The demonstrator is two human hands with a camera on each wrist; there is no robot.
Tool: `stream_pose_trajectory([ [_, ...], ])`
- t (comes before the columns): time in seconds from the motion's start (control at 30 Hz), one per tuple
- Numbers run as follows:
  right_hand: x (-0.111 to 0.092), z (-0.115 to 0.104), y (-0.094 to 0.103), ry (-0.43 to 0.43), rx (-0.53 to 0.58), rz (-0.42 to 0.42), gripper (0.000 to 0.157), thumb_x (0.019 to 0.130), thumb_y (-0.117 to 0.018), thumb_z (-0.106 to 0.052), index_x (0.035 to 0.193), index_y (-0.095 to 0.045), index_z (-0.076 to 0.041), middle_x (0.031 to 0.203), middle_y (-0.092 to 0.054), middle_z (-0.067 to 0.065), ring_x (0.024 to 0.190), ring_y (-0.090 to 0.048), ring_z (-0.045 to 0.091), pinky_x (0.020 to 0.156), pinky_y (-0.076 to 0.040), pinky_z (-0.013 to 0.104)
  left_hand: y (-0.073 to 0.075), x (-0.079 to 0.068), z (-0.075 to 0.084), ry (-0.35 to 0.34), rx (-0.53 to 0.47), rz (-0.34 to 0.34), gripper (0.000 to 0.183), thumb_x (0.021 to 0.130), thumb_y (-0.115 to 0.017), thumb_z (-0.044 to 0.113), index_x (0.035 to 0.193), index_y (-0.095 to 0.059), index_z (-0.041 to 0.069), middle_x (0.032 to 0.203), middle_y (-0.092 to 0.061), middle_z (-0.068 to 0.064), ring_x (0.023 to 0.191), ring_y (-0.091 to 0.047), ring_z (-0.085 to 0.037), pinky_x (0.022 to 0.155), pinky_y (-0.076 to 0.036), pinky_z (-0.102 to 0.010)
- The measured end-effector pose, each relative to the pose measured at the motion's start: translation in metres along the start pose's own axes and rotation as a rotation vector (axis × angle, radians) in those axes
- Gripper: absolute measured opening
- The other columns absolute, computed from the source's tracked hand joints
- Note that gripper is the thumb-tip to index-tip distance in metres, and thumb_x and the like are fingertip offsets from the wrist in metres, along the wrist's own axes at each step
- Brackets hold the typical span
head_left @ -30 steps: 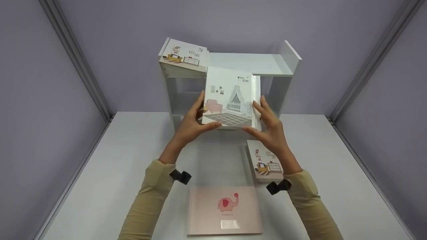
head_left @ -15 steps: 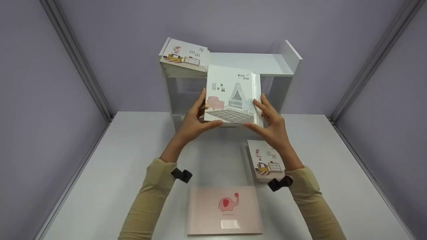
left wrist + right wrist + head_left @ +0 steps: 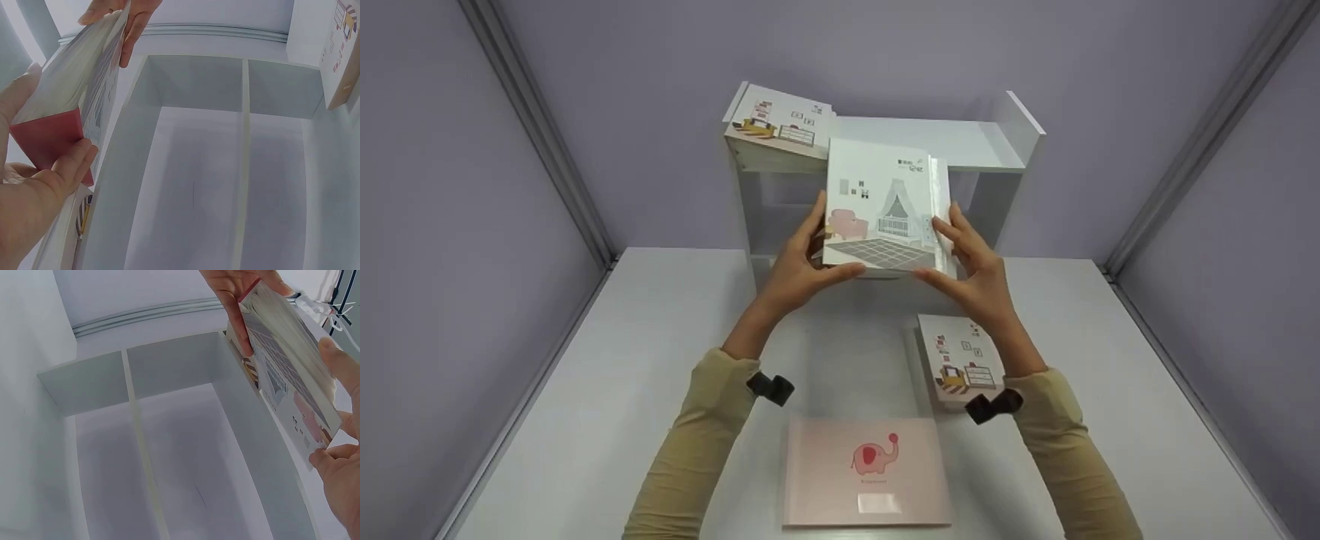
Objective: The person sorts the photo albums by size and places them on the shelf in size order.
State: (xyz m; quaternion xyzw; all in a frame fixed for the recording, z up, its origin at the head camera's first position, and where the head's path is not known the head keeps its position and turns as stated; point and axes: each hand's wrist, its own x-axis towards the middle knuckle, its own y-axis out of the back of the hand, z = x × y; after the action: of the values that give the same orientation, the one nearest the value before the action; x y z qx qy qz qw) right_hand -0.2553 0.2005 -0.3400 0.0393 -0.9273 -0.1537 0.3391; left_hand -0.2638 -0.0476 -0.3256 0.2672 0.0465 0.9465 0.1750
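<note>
Here, the left hand [image 3: 799, 274] and the right hand [image 3: 979, 283] together grip one thick white book [image 3: 879, 206] near the white shelf unit [image 3: 930, 141].

Held book [image 3: 881, 206]: smooth card-like cover, glossy strip [image 3: 935, 199] down one side; paper page edges [image 3: 76, 79], finely layered. Pink book [image 3: 868, 472]: smooth, glossy. Shelf [image 3: 919, 140]: smooth board, faint sheen. Tabletop [image 3: 660, 315]: smooth, soft sheen. Sleeves [image 3: 682, 457]: matt creased cloth. Corner rail [image 3: 538, 127]: dull metal.
</note>
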Motion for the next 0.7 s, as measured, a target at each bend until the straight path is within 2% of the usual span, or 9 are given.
stream_pose_trajectory([
  [0.13, 0.004, -0.002, 0.0, -0.015, -0.014, 0.013, 0.065, 0.075, -0.074, 0.002, 0.133, -0.045, 0.005, 0.149, -0.021, 0.024, 0.138, -0.024, 0.03, 0.106, -0.033, 0.043, 0.001, 0.002, 0.005, 0.006, 0.009, -0.002, 0.099, 0.079, -0.072, 0.004, 0.148, -0.002, 0.002, 0.138, -0.04, -0.018, 0.111, -0.053, -0.022, 0.089, -0.049, -0.029],
  [0.4, 0.01, -0.003, 0.002, -0.039, -0.018, 0.031, 0.06, 0.077, -0.073, 0.0, 0.131, -0.048, 0.004, 0.148, -0.025, 0.023, 0.137, -0.029, 0.028, 0.106, -0.033, 0.041, 0.0, 0.009, 0.008, 0.01, 0.019, 0.016, 0.097, 0.081, -0.071, 0.011, 0.148, -0.003, 0.003, 0.131, -0.046, -0.014, 0.104, -0.055, -0.019, 0.081, -0.051, -0.027],
  [0.53, 0.012, -0.002, 0.002, -0.037, 0.0, 0.048, 0.058, 0.077, -0.072, 0.003, 0.13, -0.049, 0.006, 0.147, -0.028, 0.022, 0.136, -0.031, 0.028, 0.106, -0.034, 0.04, -0.002, 0.01, 0.009, 0.007, 0.069, 0.06, 0.094, 0.081, -0.071, 0.013, 0.148, -0.007, 0.003, 0.128, -0.049, -0.014, 0.102, -0.056, -0.019, 0.075, -0.05, -0.025],
  [0.7, 0.015, -0.003, 0.0, -0.037, -0.013, 0.093, 0.054, 0.078, -0.072, 0.0, 0.127, -0.051, 0.008, 0.143, -0.036, 0.023, 0.133, -0.035, 0.028, 0.104, -0.036, 0.039, -0.005, 0.011, 0.011, 0.011, 0.099, 0.144, 0.088, 0.081, -0.072, 0.015, 0.148, -0.016, 0.003, 0.129, -0.051, -0.015, 0.108, -0.057, -0.02, 0.081, -0.051, -0.026],
])
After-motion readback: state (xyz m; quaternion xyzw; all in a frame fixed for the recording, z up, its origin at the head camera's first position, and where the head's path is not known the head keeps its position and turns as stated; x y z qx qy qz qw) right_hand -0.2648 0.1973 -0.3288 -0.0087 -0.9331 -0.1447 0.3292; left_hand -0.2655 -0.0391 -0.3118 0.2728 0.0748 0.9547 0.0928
